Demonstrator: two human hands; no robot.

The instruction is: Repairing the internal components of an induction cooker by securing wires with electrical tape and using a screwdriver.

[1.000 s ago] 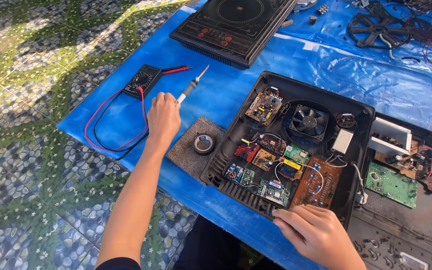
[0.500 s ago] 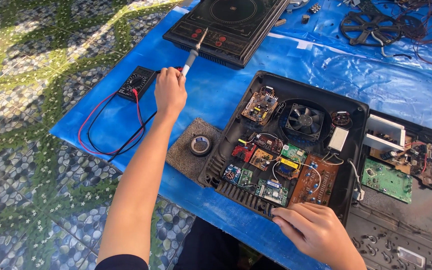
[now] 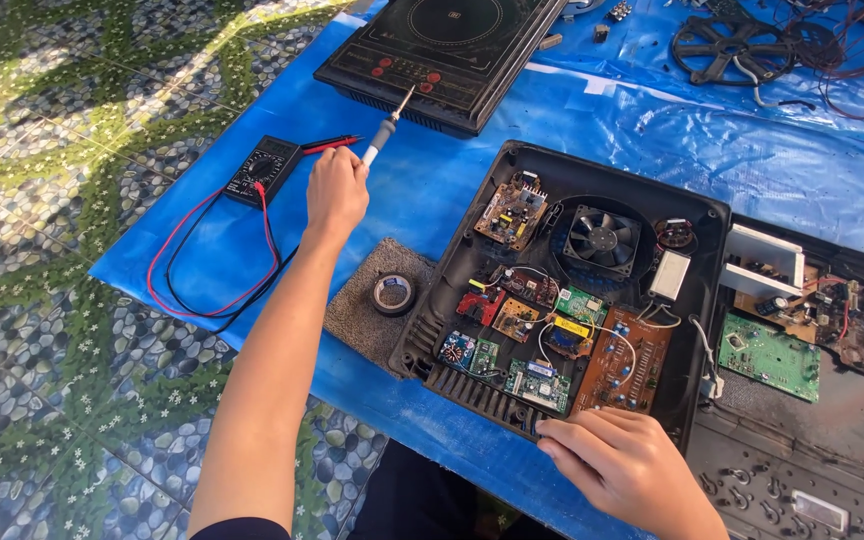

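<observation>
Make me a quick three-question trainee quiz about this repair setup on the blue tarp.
1. True or false: the left hand holds a screwdriver.
2. What does the right hand rest on? A) the multimeter B) the near edge of the opened cooker base C) the tape roll
3. What colours are the multimeter's leads?

Key: 1 true; 2 B; 3 red and black.

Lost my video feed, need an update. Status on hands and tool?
Left hand gripping screwdriver, tip over intact black cooktop. Right hand resting on opened cooker base. Multimeter beside left hand.
</observation>
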